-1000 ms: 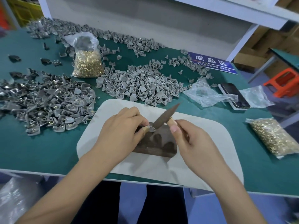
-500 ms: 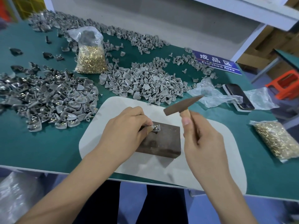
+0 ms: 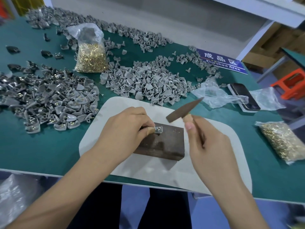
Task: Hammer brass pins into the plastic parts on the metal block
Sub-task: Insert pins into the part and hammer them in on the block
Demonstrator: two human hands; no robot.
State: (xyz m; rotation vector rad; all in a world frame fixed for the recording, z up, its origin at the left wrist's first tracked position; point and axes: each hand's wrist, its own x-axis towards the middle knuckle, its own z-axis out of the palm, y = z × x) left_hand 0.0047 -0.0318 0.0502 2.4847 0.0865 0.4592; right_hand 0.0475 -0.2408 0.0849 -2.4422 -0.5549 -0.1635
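Your right hand (image 3: 212, 146) grips the handle of the small hammer (image 3: 183, 110), whose head now hangs above and just right of the plastic part (image 3: 158, 129). A second ago the head lay down on the part; half a second ago it was raised higher, so it is coming back down. Judged from this, you are between blows and the brass pin (image 3: 158, 128) is probably not yet seated. Your left hand (image 3: 125, 129) pinches the part against the far left corner of the metal block (image 3: 165, 143), as before.

The thumb tip lies just beside the pin, so the margin for a stray blow is small. The block sits on the white mat (image 3: 214, 162), well inside its edges. The room to the right of the block is open for the swing; the heaps of grey parts (image 3: 145, 81) lie beyond the mat.
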